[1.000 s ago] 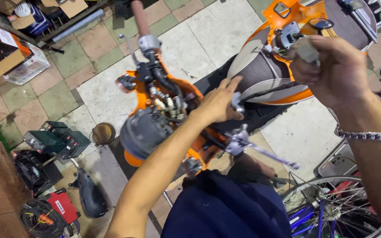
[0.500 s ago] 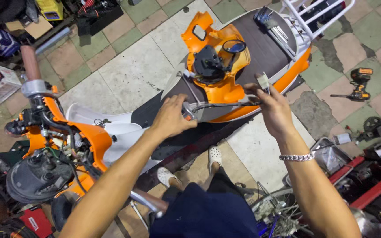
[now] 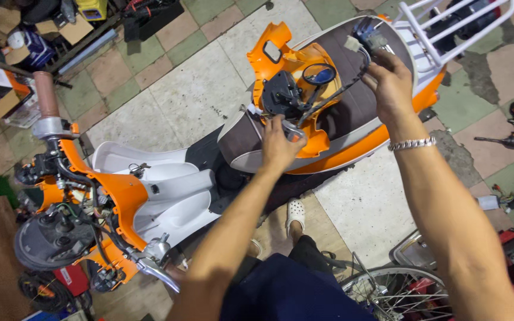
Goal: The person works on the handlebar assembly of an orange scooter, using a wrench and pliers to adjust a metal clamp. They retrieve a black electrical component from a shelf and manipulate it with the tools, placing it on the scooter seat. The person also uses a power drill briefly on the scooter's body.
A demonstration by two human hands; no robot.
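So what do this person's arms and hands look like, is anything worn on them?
Both arms are bare from the hands up as far as the picture shows, with no sleeves and no gloves. The left hand wears nothing that I can see. The right hand has a silver chain bracelet around its wrist. No rings or watch show.

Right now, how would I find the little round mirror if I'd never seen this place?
Find the orange and white scooter lying across the tiled floor, then its brown seat. An orange cover piece rests on that seat, between the person's left hand and right hand. The mirror there is the only round, blue, shiny thing.
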